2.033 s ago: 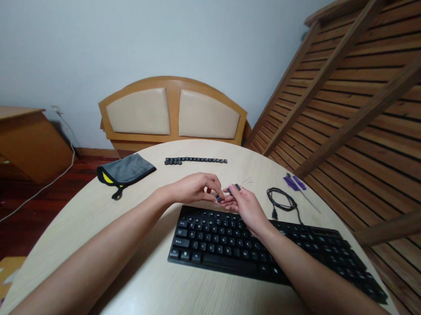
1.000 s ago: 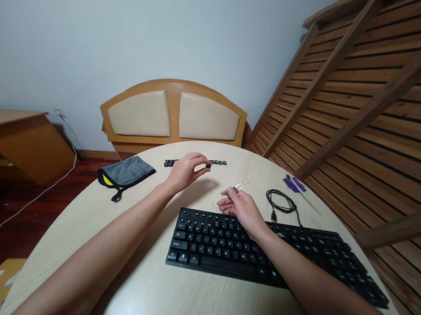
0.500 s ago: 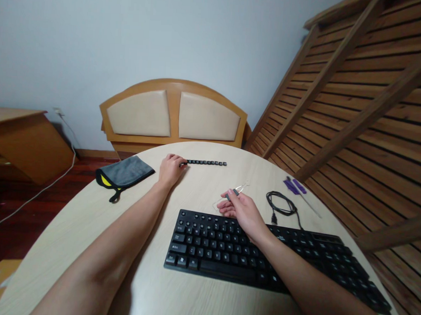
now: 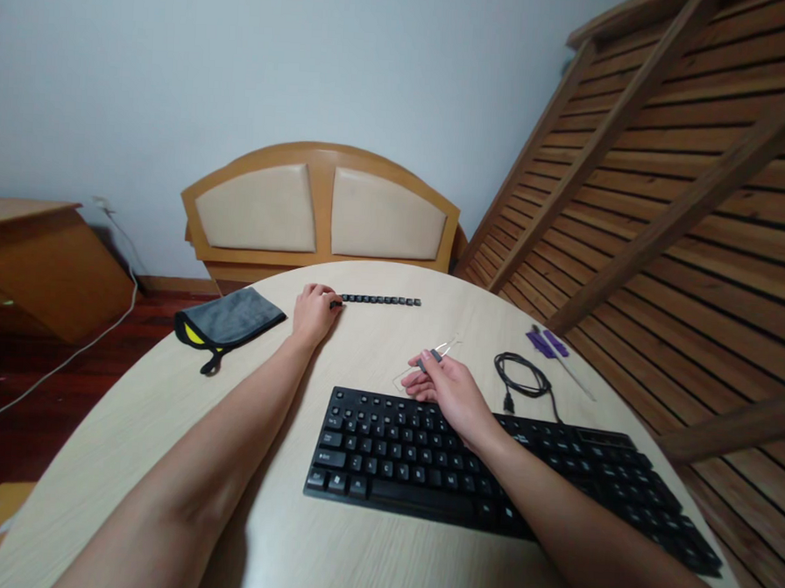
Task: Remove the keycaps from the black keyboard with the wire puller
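Small square black plastic keycaps sat lined up beyond the long black plastic keyboard, seemingly for order, left hand there, fingers bunched, pinch unclear, right hand clamping grey-handled wire tool near keyboard's far edge, seemingly for handiness.

From your right hand, you can pass over bare tabletop toward one o'clock; the keycap row blocks eleven, coiled cable three, keyboard six.
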`<state>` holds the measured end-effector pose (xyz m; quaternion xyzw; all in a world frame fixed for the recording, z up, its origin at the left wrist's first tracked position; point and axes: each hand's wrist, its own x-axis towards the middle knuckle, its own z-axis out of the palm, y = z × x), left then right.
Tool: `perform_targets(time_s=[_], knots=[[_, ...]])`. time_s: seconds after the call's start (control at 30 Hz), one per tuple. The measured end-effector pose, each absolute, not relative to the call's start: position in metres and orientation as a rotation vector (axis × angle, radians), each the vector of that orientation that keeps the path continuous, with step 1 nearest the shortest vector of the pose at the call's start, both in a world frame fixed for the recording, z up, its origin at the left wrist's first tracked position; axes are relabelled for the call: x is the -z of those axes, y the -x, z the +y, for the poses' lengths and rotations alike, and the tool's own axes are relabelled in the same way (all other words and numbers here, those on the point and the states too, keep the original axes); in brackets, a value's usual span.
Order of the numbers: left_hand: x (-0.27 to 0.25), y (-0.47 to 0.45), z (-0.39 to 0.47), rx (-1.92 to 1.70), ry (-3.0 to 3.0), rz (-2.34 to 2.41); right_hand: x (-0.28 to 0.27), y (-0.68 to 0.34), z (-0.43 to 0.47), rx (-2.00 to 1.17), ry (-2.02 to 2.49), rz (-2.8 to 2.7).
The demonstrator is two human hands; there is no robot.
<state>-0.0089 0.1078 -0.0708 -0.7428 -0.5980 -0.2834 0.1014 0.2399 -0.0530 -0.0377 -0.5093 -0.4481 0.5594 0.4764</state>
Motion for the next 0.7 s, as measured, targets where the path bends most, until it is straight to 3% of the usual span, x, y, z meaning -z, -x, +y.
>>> perform_targets(time_s=[0.7], knots=[[0.0732,0.0096,0.1102,0.853,2.21,-1.809,0.0422,-0.2421,-0.0514,-1.321,1.216,-1.199]])
